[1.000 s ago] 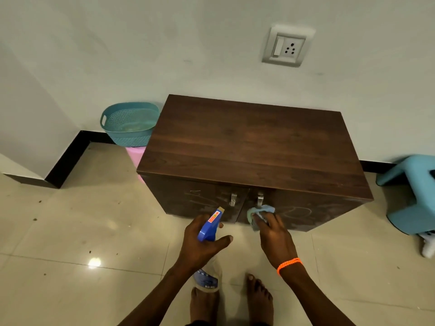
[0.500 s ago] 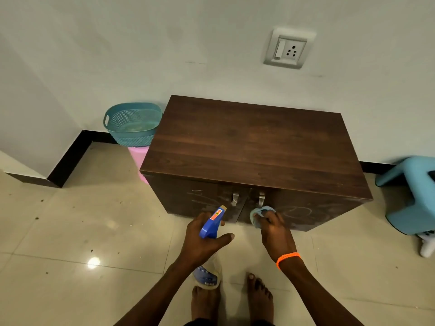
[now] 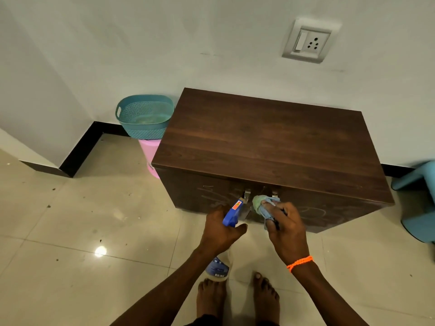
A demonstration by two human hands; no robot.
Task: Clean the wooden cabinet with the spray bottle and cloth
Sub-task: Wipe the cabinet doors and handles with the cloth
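A dark wooden cabinet point(image 3: 270, 147) stands against the wall, with two doors, two metal handles point(image 3: 247, 194) and pale scribble marks on its front. My left hand point(image 3: 219, 229) grips a spray bottle point(image 3: 231, 214) with a blue trigger head, its nozzle aimed at the left door near the handles. My right hand point(image 3: 286, 228), with an orange wristband, holds a bunched blue-green cloth point(image 3: 263, 205) against the door front just below the handles.
A teal basket point(image 3: 144, 116) sits on a pink bucket point(image 3: 150, 156) left of the cabinet. A light blue plastic stool point(image 3: 419, 208) stands at the right edge. A wall socket point(image 3: 308, 42) is above. My bare feet point(image 3: 237, 297) stand on speckled tile floor.
The cloth in my right hand has shifted slightly left along the door front, toward the handles. The spray bottle has stayed nearly in place.
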